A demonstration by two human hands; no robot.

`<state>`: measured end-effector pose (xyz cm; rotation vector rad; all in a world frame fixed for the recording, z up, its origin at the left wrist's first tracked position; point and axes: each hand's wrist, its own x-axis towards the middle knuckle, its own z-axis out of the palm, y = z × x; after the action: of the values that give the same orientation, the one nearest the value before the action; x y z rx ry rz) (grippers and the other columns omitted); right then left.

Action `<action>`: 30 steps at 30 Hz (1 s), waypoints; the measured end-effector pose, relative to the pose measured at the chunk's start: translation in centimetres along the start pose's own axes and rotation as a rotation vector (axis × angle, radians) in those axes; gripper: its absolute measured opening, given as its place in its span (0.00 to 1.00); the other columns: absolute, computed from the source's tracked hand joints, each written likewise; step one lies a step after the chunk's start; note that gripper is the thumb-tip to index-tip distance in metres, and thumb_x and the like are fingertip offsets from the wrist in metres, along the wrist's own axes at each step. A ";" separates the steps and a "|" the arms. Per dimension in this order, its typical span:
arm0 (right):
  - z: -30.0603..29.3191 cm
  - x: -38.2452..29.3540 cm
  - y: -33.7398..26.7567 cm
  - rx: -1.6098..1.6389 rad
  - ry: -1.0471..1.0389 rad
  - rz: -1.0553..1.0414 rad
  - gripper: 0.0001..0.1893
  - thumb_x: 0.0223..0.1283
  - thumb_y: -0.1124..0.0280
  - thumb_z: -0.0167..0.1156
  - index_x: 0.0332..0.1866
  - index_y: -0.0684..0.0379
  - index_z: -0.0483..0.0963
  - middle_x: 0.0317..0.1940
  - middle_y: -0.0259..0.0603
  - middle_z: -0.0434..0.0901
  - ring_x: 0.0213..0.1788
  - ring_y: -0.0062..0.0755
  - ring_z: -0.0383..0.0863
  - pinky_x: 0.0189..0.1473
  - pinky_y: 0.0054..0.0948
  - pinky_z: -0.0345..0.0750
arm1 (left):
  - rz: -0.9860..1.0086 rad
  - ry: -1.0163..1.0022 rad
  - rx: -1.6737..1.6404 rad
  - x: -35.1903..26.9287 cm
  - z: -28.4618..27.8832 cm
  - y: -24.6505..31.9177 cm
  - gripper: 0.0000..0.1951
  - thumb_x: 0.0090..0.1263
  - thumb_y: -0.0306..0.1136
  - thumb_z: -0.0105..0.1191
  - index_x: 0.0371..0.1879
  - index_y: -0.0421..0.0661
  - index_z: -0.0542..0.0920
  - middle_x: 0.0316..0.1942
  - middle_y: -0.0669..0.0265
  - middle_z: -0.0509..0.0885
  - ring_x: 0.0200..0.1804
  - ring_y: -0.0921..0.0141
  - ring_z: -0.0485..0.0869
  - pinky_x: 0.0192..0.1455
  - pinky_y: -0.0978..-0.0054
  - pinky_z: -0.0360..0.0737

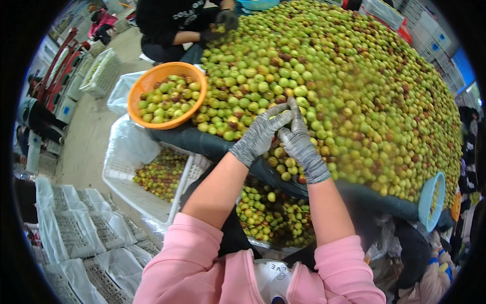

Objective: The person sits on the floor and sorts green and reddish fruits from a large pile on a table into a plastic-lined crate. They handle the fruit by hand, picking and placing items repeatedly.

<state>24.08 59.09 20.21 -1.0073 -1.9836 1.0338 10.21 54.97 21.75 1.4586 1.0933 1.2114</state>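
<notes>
My left hand (262, 131), in a grey knitted glove, reaches over the near edge of a large heap of green and brown-blotched jujubes (360, 95). My right hand (300, 146), gloved alike, is beside it, and the fingers of both meet at the tips. A few jujubes show around and under the fingers; whether any are held is hidden. Below my forearms, a lined container of jujubes (262, 212) sits between my legs. The dark padded rim (197, 142) of the table runs under my wrists.
An orange basket (203, 97) of jujubes rests on the rim at left, above a white crate (148, 207) with more fruit. A light-blue basket (422, 212) is at right. Plastic-lined crates (72, 231) stand lower left. A gloved co-worker (167, 26) handles fruit at upper left.
</notes>
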 end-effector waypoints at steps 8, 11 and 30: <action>2.4 2.8 -6.5 0.250 -0.127 -0.139 0.46 0.56 0.76 0.61 0.79 0.55 0.45 0.76 0.50 0.49 0.78 0.49 0.51 0.75 0.39 0.59 | -0.238 0.457 -1.080 -1.4 -8.6 1.3 0.22 0.69 0.36 0.60 0.60 0.45 0.73 0.54 0.59 0.79 0.54 0.65 0.81 0.46 0.66 0.87; -0.2 1.8 -4.6 0.454 -0.027 -0.050 0.30 0.66 0.74 0.55 0.74 0.58 0.59 0.69 0.48 0.65 0.70 0.43 0.67 0.68 0.38 0.70 | -0.066 0.710 -1.421 -2.8 -14.2 2.4 0.19 0.69 0.40 0.59 0.54 0.46 0.75 0.54 0.58 0.78 0.55 0.59 0.80 0.51 0.58 0.87; -2.4 1.0 0.2 -1.011 -0.137 0.485 0.32 0.61 0.36 0.56 0.55 0.56 0.80 0.62 0.44 0.73 0.60 0.41 0.76 0.62 0.42 0.72 | -0.119 0.569 -0.819 -1.8 -9.4 3.6 0.20 0.69 0.36 0.60 0.54 0.37 0.76 0.51 0.54 0.78 0.55 0.61 0.78 0.61 0.65 0.79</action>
<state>25.63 60.87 21.32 -2.0554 -2.4707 0.2355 0.93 53.51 25.81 0.4266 0.8437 1.7597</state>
